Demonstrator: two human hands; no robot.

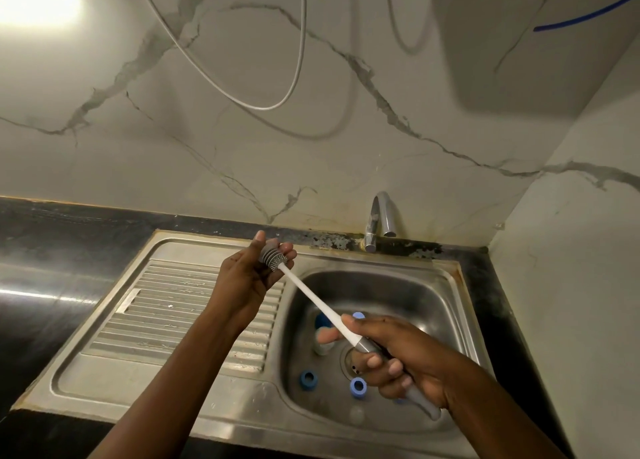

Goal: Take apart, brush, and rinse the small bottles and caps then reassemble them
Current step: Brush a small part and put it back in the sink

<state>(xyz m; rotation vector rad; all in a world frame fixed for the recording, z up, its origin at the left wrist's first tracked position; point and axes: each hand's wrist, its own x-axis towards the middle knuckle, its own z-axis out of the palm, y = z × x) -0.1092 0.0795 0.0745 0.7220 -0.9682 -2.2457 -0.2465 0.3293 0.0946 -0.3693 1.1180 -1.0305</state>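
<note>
A bottle brush with a white shaft (pixel 313 299) runs diagonally above the sink basin (pixel 426 296). My left hand (pixel 247 275) is raised over the drainboard, its thumb and fingers curled round the brush's grey bristle head (pixel 273 257). My right hand (pixel 398 354) grips the grey handle low over the basin. On the basin floor lie two blue ring caps (pixel 308 377) (pixel 358 386), a pale blue cap (pixel 358 316) and a small clear bottle (pixel 322 346) with a dark blue part (pixel 322 320) behind it. Whether a bottle sits over the brush head is unclear.
A chrome faucet (pixel 379 216) stands behind the basin, with no water running. The ribbed steel drainboard (pixel 180 306) lies to the left, with black countertop (pixel 52 251) around the sink. A marble wall rises behind and close on the right.
</note>
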